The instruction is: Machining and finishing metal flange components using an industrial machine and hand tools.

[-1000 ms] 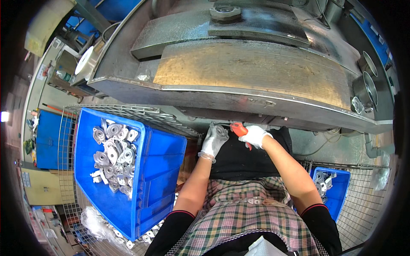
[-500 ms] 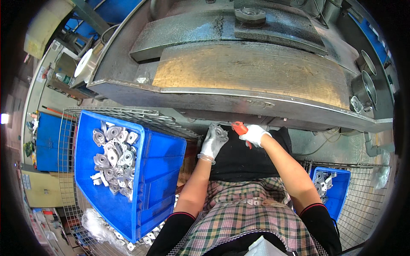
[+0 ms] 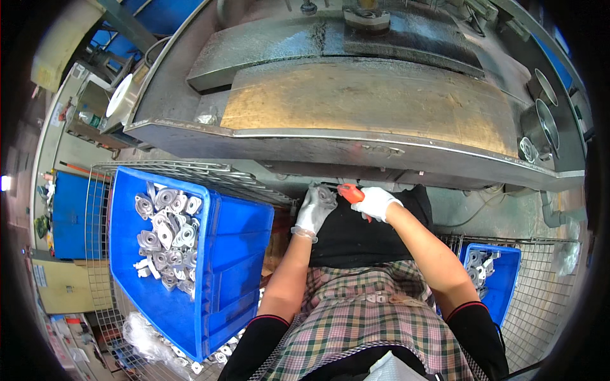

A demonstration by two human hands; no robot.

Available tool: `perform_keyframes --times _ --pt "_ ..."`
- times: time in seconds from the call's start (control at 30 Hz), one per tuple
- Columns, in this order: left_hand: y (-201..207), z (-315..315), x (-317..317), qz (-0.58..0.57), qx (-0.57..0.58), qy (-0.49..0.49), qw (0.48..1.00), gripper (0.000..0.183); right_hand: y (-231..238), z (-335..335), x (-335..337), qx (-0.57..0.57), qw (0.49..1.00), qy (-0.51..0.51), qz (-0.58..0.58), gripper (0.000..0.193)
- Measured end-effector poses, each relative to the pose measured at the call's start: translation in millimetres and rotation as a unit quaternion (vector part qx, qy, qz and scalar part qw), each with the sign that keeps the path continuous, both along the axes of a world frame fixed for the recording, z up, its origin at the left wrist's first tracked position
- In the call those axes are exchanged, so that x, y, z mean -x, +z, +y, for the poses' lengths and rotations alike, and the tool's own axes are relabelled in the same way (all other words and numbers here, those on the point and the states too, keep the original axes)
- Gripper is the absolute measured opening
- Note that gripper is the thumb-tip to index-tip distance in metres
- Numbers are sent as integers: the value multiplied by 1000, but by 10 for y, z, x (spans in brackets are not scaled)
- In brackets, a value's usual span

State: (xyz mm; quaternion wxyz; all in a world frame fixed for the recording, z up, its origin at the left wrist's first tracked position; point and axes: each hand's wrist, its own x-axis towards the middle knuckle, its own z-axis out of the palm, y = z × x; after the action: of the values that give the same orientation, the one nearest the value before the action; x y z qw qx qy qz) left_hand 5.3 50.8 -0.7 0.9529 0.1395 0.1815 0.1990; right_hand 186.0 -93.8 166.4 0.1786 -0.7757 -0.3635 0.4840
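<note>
My left hand [image 3: 312, 211], in a whitish glove, is closed around a small grey metal casting [image 3: 326, 196] with a round centre. In my right hand [image 3: 379, 203], also gloved in white, are red-handled pliers [image 3: 351, 193]. Their dark tip points left and reaches the casting's upper edge; whether the jaws grip it is too small to tell. Both hands are above my black-covered lap [image 3: 362, 241]. Similar castings [image 3: 166, 232] are heaped in the large blue bin [image 3: 235, 254] at my left.
A steel machine bed [image 3: 305, 146] with a wooden board [image 3: 375, 105] spans the front. Wire mesh [image 3: 546, 286] surrounds a smaller blue bin [image 3: 505, 289] of castings on the right. Metal cups [image 3: 540, 130] stand at the bed's right end. Clear plastic [image 3: 143, 336] lies by the left bin.
The pliers have shifted slightly left, and their dark tip now shows at the casting. At the back of the machine, parts have come down into view above the round fixture.
</note>
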Motion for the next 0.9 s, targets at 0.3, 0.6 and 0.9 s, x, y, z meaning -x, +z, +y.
perform_keyframes --times 0.3,0.6,0.9 --pt "133 -21 -1 66 -43 4 997 39 -218 60 -129 5 1000 -1 -6 40" --pt "63 9 17 11 58 53 997 36 56 -137 -19 34 998 48 8 31" --pt "200 -23 36 97 23 35 994 35 342 -347 0 101 991 65 -63 34"
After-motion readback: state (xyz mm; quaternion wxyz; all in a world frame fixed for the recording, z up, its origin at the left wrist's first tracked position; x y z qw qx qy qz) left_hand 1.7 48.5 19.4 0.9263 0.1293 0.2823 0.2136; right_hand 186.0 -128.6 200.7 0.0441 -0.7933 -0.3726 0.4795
